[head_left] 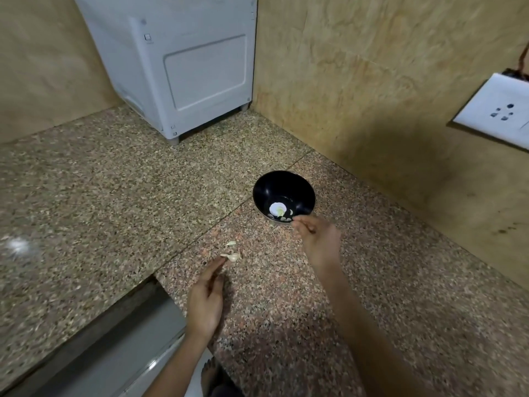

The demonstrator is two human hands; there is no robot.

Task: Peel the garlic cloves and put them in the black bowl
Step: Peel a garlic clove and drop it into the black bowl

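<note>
The black bowl (283,190) stands on the speckled granite counter (114,196) and holds a few pale peeled garlic cloves (287,217) beside a bright reflection. My right hand (317,239) hovers at the bowl's near rim with loosely bent fingers and nothing visible in them. An unpeeled garlic clove (232,256) lies on the counter with a scrap of peel (230,243) just beyond it. My left hand (206,296) rests edge-on on the counter, its straight fingertips nearly touching that clove.
A white appliance (183,67) stands in the back corner. A tan stone wall runs along the right with a white socket plate (498,110). The counter steps down to a steel ledge (114,333) at the lower left.
</note>
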